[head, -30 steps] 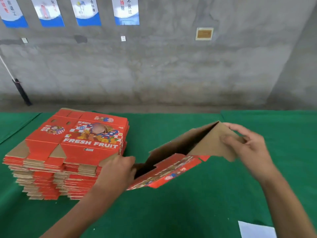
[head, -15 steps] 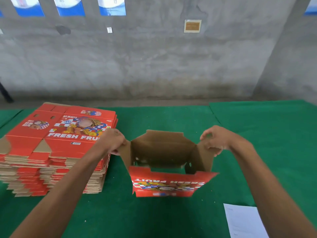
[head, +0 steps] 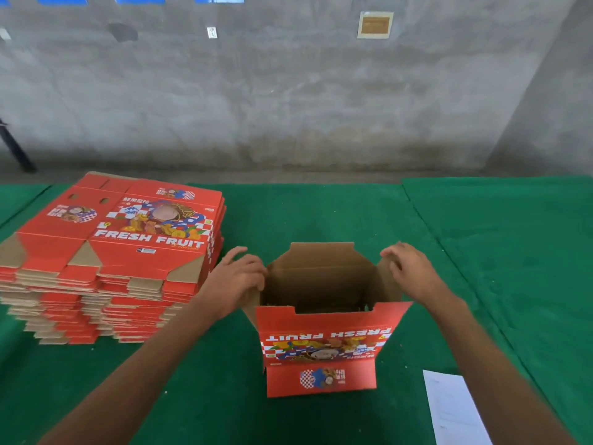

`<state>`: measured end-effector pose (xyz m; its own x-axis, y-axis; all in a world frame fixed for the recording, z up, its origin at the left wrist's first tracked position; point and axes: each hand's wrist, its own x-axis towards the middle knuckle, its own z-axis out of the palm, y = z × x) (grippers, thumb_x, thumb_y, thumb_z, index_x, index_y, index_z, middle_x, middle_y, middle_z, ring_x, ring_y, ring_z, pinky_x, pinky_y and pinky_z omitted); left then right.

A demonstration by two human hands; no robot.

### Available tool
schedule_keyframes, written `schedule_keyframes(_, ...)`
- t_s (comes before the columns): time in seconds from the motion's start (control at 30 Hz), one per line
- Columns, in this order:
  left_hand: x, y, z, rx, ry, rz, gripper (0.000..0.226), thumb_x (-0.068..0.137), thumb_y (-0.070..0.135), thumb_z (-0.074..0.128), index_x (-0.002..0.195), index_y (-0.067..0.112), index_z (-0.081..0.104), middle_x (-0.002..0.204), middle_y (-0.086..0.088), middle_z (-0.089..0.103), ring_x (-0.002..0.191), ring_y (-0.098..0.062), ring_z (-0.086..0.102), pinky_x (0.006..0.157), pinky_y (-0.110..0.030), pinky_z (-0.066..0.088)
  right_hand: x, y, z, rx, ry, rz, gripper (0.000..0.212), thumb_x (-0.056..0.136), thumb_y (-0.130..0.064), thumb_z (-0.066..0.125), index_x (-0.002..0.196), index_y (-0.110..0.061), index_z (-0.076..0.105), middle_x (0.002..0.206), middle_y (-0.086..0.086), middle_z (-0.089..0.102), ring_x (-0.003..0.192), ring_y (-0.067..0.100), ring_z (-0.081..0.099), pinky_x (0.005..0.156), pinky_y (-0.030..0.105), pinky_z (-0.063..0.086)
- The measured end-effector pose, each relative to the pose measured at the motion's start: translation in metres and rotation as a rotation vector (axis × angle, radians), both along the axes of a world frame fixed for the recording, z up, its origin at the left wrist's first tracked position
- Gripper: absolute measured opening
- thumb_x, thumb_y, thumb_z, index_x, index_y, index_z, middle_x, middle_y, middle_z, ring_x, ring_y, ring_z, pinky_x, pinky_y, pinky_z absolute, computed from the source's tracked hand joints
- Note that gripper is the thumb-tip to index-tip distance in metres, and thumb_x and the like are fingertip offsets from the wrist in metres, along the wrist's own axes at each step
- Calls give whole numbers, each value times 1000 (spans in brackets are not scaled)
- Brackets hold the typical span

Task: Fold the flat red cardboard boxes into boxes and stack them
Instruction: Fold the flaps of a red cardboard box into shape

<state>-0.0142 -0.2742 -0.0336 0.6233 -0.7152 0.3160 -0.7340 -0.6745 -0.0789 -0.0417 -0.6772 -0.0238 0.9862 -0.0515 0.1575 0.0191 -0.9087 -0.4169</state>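
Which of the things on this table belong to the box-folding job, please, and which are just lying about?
Part of the job:
- opened red cardboard box, upside down, brown inside showing
- stack of flat red cardboard boxes
- left hand and right hand at the box's side flaps

Lying about:
- white paper sheet on the green table cloth

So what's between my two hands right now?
In the head view, the opened red cardboard box stands between the left hand and right hand, each at a side flap.
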Motion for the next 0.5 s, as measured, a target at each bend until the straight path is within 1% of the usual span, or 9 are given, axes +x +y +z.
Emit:
schedule_keyframes(0.07,-3,6,-1,-59,105,-46,18,91,16,60,96,25,75,109,11,74,111,-10,65,112,-33,33,2,-4,-3,12,-16,-36,27,96,0,54,119,-4,68,121,15,64,119,32,57,106,40,41)
schedule_keyframes(0.13,-8,11,3,-138,244,7,41,95,33,35,111,25,73,122,10,71,116,5,52,109,-17,24,4,-6,-4,36,-10,-55,28,97,-1,54,121,-3,68,123,16,64,121,33,57,108,40,41)
schedule_keyframes(0.17,-11,12,6,-162,295,35,50,97,43,30,118,27,71,128,11,68,117,14,41,107,-10,18,4,-7,-4,51,-4,-62,28,98,-2,54,123,-3,68,124,15,64,121,32,57,108,40,41)
schedule_keyframes(0.23,-16,14,8,-160,377,56,67,96,71,23,132,33,65,136,14,62,122,22,23,106,-5,10,3,-8,-5,76,-6,-79,29,99,-4,53,125,-4,68,124,14,65,121,31,58,108,39,42)
schedule_keyframes(0.3,-21,14,9,-178,493,70,86,87,88,17,141,37,58,144,13,56,135,20,10,116,-12,3,3,-11,-6,95,-8,-96,30,99,-3,54,125,-5,68,124,13,66,120,31,59,107,39,43)
schedule_keyframes(0.33,-24,15,10,-198,569,105,90,81,93,16,144,41,52,150,13,48,143,11,4,122,-26,6,4,-12,-6,102,-9,-99,30,98,-3,54,125,-4,68,124,14,66,119,31,60,106,39,44)
schedule_keyframes(0.4,-29,19,10,-211,689,184,91,73,98,18,146,51,42,158,12,31,153,-7,-4,124,-51,12,5,-14,-4,124,-8,-107,30,98,-3,55,124,-4,69,125,15,67,119,32,61,106,40,45)
schedule_keyframes(0.43,-30,21,9,-189,711,207,90,71,99,22,147,53,41,162,8,28,155,-11,-7,123,-57,13,6,-13,-4,134,-1,-112,30,99,-4,55,125,-5,70,125,14,67,120,32,61,106,40,45)
schedule_keyframes(0.5,-32,22,7,-134,705,236,96,68,102,26,146,50,47,160,9,37,155,-12,-10,124,-58,11,5,-12,-5,149,10,-107,30,99,-5,55,125,-6,70,127,14,68,122,31,60,108,40,45)
